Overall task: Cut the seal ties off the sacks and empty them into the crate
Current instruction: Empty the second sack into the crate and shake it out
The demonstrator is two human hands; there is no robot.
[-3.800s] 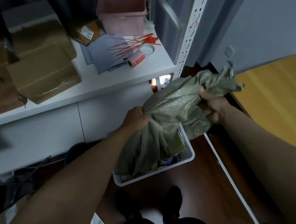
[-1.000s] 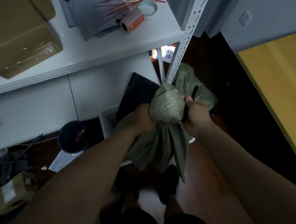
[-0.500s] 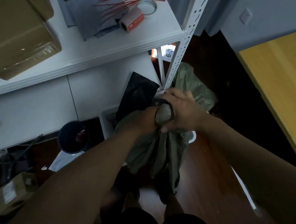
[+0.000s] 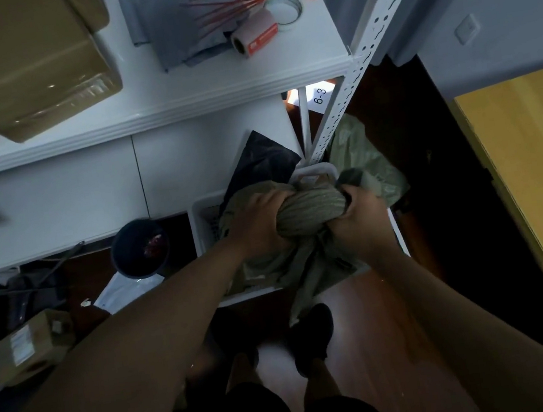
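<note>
r hand (image 4: 356, 218) shifted right; both grip sack (image 4: 311, 214) over crate (image 4: 198, 222).

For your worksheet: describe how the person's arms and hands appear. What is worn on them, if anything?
Both forearms are bare, with no sleeves in view. The left hand and right hand wear no gloves; no rings, watch or wristband are visible in this dim view.

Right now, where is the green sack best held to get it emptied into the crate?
Probably the bunched, rolled end of the green sack, one hand at each side: left hand and right hand grip it there. That wad is firm, the loose fabric hangs below it over the white crate.
</note>
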